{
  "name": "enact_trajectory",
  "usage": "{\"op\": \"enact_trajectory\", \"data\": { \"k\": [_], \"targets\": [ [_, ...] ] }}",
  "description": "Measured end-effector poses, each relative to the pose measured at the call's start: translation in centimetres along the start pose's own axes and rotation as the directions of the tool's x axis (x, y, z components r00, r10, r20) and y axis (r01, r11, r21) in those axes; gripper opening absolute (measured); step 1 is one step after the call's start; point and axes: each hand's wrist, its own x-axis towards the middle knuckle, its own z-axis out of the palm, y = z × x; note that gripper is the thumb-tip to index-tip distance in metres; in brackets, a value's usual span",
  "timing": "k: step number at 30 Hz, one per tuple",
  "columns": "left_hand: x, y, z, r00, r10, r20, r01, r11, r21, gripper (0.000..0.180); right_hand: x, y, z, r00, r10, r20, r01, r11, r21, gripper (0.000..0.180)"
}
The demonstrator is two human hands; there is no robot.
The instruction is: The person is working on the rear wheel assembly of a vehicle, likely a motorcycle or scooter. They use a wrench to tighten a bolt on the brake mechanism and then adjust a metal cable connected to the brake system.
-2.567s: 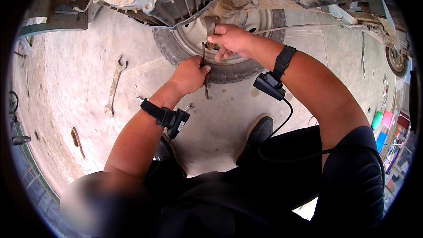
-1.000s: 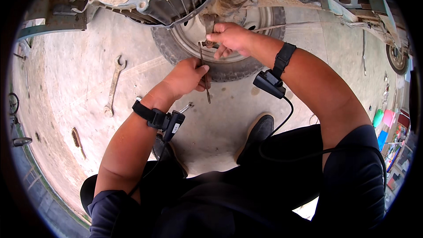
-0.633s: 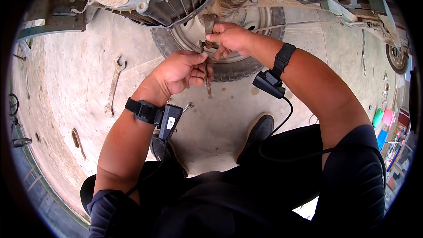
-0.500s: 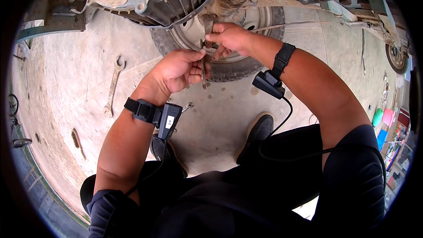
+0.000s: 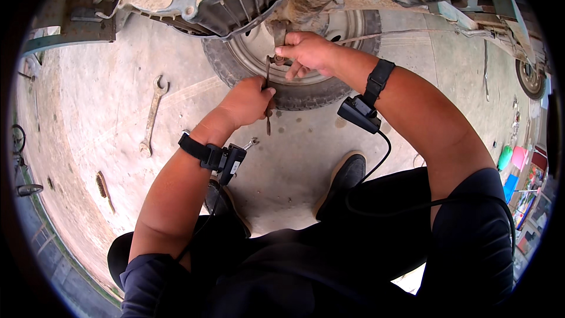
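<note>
My left hand (image 5: 248, 101) is closed around a thin rusty metal rod (image 5: 269, 125), which points toward me and shows above and below the fist. The rod's far end meets a small rusty joint (image 5: 276, 59) beneath the vehicle. My right hand (image 5: 309, 53) pinches the lower end of a flat rusty metal lever (image 5: 280, 34) beside that joint, thumb and forefinger against it, the other fingers curled below. Behind both hands lies a wheel with a black tyre (image 5: 303, 99). The palm side of the left hand is hidden.
A ribbed metal housing (image 5: 238, 9) hangs overhead. On the concrete floor at left lie a large open-end wrench (image 5: 154, 115) and a wire brush (image 5: 103, 188). A smaller wrench (image 5: 252, 142) lies near my left wrist. A long thin rod (image 5: 400, 31) runs to the right.
My left hand has turned over, back now uppermost, and closed in a fist around the rod. The rod's near end has shifted slightly toward me. The right hand stays almost still.
</note>
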Motion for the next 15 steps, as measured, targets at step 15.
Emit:
{"op": "enact_trajectory", "data": {
  "k": [15],
  "targets": [
    [-1.9,2.7,-2.1,0.970,-0.029,0.241,0.177,0.762,-0.623,0.028,-0.2,-0.3,0.0,1.000,0.010,0.000,-0.010,1.000,-0.013,0.029]
  ]
}}
